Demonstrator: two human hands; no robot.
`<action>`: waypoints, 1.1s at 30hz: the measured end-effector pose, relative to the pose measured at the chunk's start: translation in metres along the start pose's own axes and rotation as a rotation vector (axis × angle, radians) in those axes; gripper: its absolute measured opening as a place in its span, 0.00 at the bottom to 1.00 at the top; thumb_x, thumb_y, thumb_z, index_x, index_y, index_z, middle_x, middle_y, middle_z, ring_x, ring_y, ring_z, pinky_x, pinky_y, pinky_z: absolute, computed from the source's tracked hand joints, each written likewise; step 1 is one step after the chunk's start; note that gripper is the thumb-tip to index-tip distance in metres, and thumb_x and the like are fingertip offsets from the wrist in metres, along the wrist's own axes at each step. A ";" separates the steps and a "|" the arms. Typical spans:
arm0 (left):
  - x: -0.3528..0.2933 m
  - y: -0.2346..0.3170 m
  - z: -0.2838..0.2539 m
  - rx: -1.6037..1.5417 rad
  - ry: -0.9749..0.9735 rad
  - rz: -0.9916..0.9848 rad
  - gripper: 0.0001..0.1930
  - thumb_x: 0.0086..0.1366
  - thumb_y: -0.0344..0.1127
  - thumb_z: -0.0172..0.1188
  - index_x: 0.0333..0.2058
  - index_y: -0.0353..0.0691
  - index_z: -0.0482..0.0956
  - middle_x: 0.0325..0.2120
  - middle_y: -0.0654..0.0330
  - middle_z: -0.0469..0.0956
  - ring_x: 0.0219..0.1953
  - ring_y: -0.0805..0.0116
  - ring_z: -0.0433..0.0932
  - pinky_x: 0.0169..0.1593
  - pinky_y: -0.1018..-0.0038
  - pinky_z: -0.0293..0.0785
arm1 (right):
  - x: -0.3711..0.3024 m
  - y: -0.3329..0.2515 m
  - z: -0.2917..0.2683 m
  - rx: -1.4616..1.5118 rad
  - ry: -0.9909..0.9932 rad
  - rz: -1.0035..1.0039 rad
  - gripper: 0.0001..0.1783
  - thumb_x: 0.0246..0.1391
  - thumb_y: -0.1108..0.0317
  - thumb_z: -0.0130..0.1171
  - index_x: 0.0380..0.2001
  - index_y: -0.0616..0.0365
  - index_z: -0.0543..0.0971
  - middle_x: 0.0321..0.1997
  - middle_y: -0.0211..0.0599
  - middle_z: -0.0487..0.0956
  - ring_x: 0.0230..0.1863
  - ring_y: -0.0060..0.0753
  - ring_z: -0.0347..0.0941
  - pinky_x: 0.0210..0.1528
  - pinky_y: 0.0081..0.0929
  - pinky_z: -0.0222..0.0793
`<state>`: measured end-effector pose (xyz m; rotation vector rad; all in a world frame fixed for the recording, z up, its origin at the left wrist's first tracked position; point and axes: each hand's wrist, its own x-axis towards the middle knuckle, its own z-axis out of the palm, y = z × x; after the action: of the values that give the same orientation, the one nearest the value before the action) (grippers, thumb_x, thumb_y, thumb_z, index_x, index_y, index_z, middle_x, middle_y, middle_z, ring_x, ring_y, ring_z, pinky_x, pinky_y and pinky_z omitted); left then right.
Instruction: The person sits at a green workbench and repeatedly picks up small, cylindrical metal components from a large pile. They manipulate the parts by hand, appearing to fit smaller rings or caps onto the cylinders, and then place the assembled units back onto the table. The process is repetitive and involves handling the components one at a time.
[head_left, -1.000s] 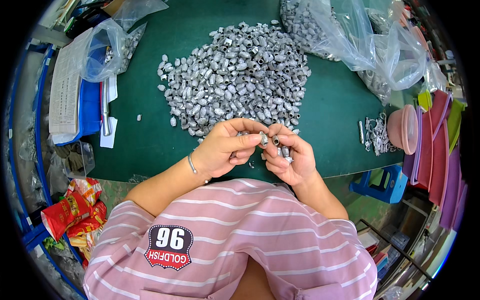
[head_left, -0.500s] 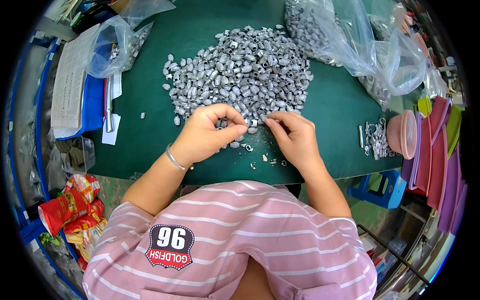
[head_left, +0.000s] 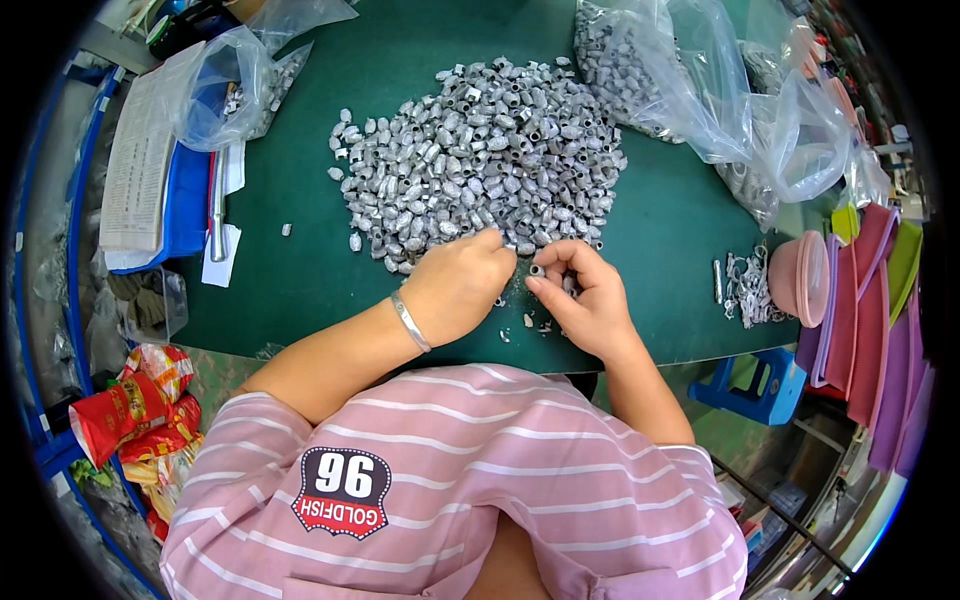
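Clock positions are taken from the centre of the pile (head_left: 485,160), with twelve at the far side of the table (head_left: 680,230). The pile consists of small grey metal pieces, many hollow, heaped on the green surface.

Left hand (head_left: 460,285): at six o'clock, back uppermost, fingers curled in at the pile's near edge. Its fingertips are hidden; whether it grasps a piece cannot be told. A bracelet (head_left: 409,322) is on its wrist.

Right hand (head_left: 590,300): at five o'clock, pinching one hollow piece (head_left: 537,270) between thumb and forefinger. More grey shows beneath its bent fingers; the count cannot be told.

Scraps (head_left: 528,320) lie between five and six, between the hands and near the table edge. A lone piece (head_left: 287,229) lies between eight and nine, apart from the pile.

Surroundings: a filled clear bag (head_left: 635,75) at two; metal clasps (head_left: 752,285) at four, just beside a pink tub (head_left: 800,275); a blue stool (head_left: 755,385) between four and five; papers (head_left: 140,160) on a blue tray (head_left: 190,205) at nine.
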<state>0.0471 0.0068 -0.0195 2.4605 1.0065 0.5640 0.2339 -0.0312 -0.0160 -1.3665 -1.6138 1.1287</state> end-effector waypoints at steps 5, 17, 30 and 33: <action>0.002 0.005 0.001 0.033 -0.015 0.003 0.04 0.49 0.26 0.57 0.22 0.36 0.71 0.22 0.55 0.68 0.23 0.55 0.74 0.25 0.65 0.71 | -0.010 0.000 0.002 0.449 -0.012 0.077 0.12 0.48 0.74 0.60 0.37 0.60 0.72 0.25 0.25 0.69 0.27 0.16 0.63 0.31 0.16 0.60; -0.001 0.002 -0.001 -0.235 0.024 -0.024 0.06 0.48 0.24 0.61 0.28 0.37 0.76 0.22 0.57 0.70 0.23 0.61 0.74 0.26 0.71 0.71 | -0.006 0.009 -0.002 1.439 -0.156 0.458 0.09 0.54 0.74 0.44 0.39 0.63 0.69 0.25 0.39 0.71 0.18 0.23 0.61 0.14 0.17 0.55; -0.001 0.009 -0.014 -0.630 0.058 0.006 0.11 0.47 0.25 0.65 0.33 0.38 0.80 0.22 0.62 0.73 0.25 0.72 0.70 0.27 0.77 0.66 | -0.009 0.004 -0.002 1.277 -0.260 0.557 0.07 0.54 0.72 0.47 0.37 0.59 0.68 0.20 0.39 0.72 0.13 0.22 0.59 0.14 0.15 0.54; -0.003 0.006 -0.010 -0.617 0.135 0.019 0.09 0.48 0.25 0.65 0.31 0.36 0.79 0.23 0.61 0.74 0.24 0.71 0.71 0.27 0.78 0.66 | -0.006 -0.002 -0.002 0.826 -0.193 0.436 0.06 0.56 0.69 0.48 0.36 0.58 0.70 0.22 0.34 0.73 0.15 0.20 0.62 0.16 0.16 0.56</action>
<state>0.0427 0.0031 -0.0088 1.9039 0.7153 0.9017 0.2358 -0.0367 -0.0139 -1.0659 -0.7779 1.9484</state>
